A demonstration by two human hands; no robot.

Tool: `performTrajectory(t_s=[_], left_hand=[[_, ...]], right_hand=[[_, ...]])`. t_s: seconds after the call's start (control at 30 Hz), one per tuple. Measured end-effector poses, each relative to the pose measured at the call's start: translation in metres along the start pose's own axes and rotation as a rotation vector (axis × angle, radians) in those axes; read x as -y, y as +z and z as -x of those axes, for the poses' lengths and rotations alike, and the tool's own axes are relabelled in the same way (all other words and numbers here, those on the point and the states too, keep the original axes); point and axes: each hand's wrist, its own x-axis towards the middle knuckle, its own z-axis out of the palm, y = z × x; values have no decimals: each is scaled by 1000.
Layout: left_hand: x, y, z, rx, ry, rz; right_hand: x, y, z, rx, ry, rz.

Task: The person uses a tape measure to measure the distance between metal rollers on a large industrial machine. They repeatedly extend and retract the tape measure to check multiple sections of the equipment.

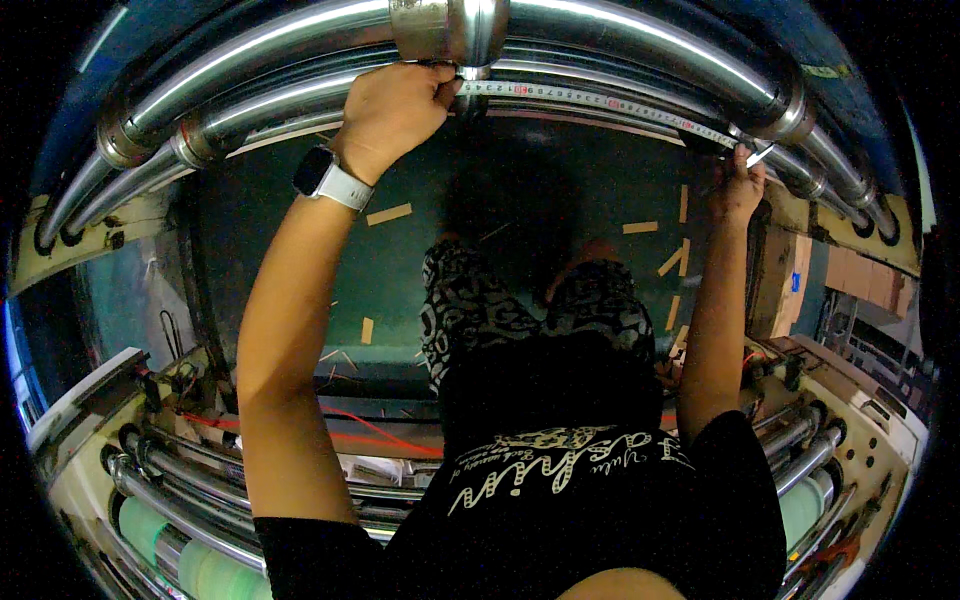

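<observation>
A white tape measure (575, 96) with black and red markings is stretched along the shiny metal rollers at the top of the view. My left hand (398, 112), wearing a watch with a pale band (343, 187) at the wrist, pinches the tape beside the central metal collar (450, 28). Farther right, my right hand (741, 188) grips the tape near the right-hand collar, its fingers closed and partly dark. A small whitish piece (762, 157) sticks out beside those fingers; its kind I cannot make out.
Long steel rollers (640, 48) span the machine between side frames (105, 238). Below me, tan strips (389, 214) lie scattered on the dark green floor (300, 250). Behind, more rollers (190, 478) carry green sleeves (215, 572), and a red cord (370, 425) crosses. Cardboard boxes (868, 278) stand at right.
</observation>
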Motion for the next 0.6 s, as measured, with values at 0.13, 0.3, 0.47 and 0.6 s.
performTrajectory(t_s=[0.13, 0.3, 0.47, 0.6], left_hand=[[1, 1, -2, 10, 19, -11], [2, 2, -1, -2, 14, -15], [-1, -2, -3, 31, 24, -35], [-1, -4, -3, 63, 0, -51]], right_hand=[[-12, -18, -16, 45, -39, 63], [-7, -10, -9, 13, -24, 62], [-4, -9, -6, 38, -19, 47], [1, -2, -1, 36, -12, -23]])
